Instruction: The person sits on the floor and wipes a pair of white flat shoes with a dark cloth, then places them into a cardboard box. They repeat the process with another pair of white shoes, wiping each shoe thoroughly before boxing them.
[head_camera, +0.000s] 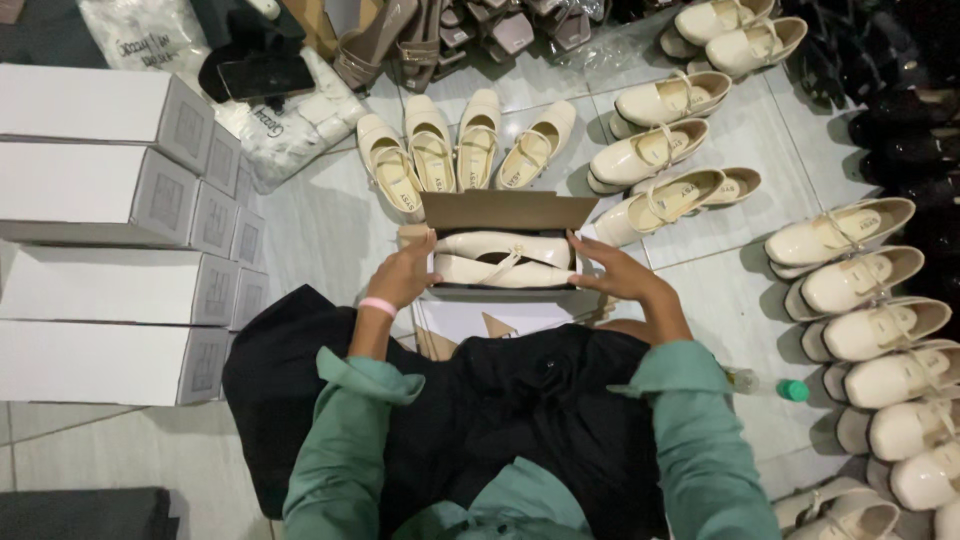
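An open cardboard shoe box (505, 210) sits on the floor in front of me with a pair of cream strapped shoes (500, 260) lying inside. My left hand (403, 276) rests against the box's left side, fingers curled onto its edge. My right hand (617, 274) grips the right side, fingertips at the shoes' end. A pink band is around my left wrist. Green sleeves and black cloth cover my arms and lap.
White closed shoe boxes (110, 200) are stacked at left. Several cream shoes (460, 145) lie in rows beyond the box and along the right (860, 290). Brown sandals (400, 40) lie at the top, dark shoes (900, 90) at the right. A green-capped bottle (775, 386) lies beside my right arm.
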